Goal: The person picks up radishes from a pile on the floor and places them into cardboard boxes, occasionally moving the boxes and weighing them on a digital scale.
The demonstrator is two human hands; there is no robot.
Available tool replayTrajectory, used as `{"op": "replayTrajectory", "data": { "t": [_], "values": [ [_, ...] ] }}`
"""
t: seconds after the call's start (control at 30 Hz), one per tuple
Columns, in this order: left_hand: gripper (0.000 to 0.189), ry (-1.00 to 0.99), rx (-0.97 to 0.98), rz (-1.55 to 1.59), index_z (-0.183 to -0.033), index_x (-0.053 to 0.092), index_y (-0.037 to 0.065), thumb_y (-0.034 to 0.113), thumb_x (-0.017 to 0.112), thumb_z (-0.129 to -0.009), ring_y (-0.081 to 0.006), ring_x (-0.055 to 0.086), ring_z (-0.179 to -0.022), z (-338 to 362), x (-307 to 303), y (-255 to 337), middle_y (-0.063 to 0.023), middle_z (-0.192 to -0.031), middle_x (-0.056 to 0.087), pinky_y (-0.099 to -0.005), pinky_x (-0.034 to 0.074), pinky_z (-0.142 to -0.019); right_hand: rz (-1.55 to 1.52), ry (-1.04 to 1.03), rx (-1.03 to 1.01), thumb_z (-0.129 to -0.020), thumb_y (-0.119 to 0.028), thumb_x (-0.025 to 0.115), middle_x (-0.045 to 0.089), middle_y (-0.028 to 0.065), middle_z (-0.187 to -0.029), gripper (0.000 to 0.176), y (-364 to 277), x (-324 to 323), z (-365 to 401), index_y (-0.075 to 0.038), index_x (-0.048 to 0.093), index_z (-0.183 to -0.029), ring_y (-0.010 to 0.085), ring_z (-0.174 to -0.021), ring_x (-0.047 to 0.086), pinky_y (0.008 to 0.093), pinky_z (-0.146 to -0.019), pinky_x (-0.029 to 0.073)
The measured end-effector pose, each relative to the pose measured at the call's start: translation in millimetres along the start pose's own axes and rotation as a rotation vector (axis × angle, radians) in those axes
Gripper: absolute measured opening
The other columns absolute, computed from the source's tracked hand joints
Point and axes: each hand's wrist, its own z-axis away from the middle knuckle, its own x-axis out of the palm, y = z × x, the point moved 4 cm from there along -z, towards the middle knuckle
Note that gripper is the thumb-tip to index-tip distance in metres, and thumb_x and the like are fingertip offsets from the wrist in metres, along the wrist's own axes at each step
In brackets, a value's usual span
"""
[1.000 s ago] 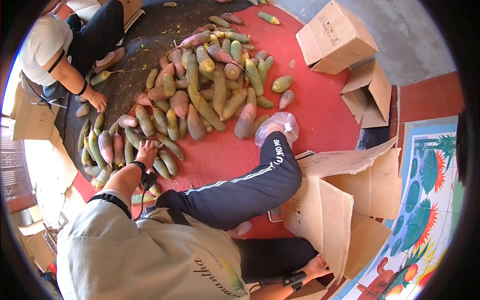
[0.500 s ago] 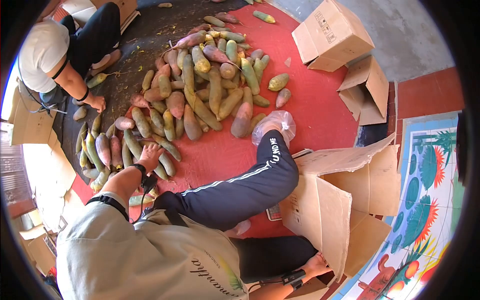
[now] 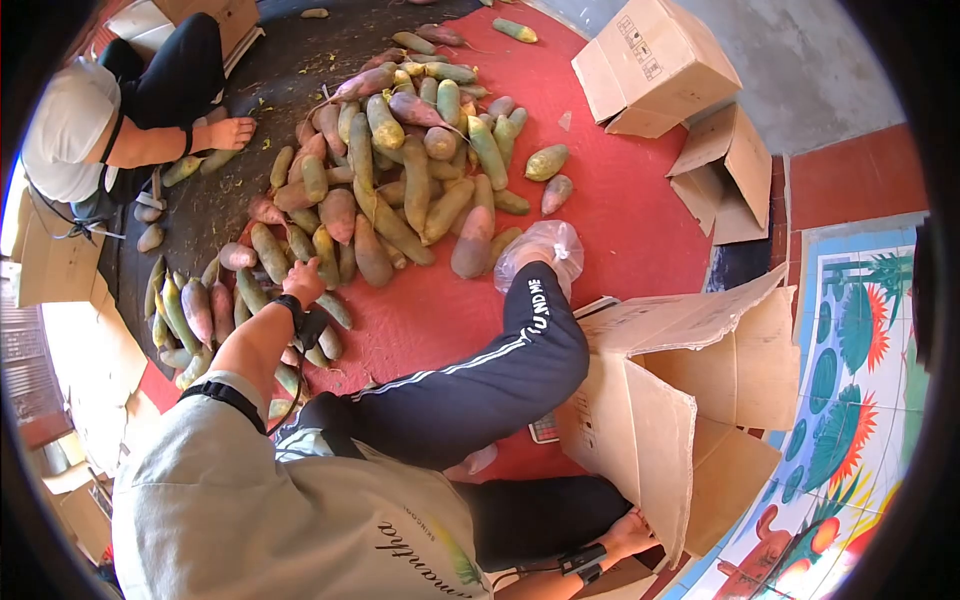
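My left hand [image 3: 304, 281] reaches over the lower edge of a heap of green and pinkish radishes [image 3: 415, 185], close to a yellow-green one [image 3: 326, 255]. Its fingers point up and are apart, and no radish is visibly held. At the lower right, my right hand [image 3: 630, 533] is at the bottom edge of an open cardboard box [image 3: 640, 430], its fingers curled against the flap. A row of radishes [image 3: 197, 310] lies left of my left forearm.
Another person [image 3: 75, 125] sits at the upper left, one hand near some radishes. Two cardboard boxes [image 3: 655, 65] [image 3: 722, 170] stand at the upper right. My bent leg, its foot in a plastic bag [image 3: 545, 255], lies between heap and open box.
My left hand has moved up and slightly right, towards the heap. The other person's hand has moved up and right. My right hand stays at the box.
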Motion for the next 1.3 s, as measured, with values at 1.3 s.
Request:
{"op": "replayTrajectory", "data": {
  "t": [1.3],
  "values": [
    [0.03, -0.543, 0.126, 0.976, -0.11, 0.053, 0.016, 0.028, 0.054, -0.082, -0.0198, 0.059, -0.062, 63, -34, 47, -0.0067, -0.092, 0.057, -0.0276, 0.044, -0.046, 0.073, -0.063, -0.036, -0.087, -0.034, 0.041, 0.045, 0.0124, -0.124, 0.048, 1, 25, 16, 0.0, 0.042, -0.12, 0.0254, -0.112, 0.043, 0.036, -0.094, 0.036]
  ]
}}
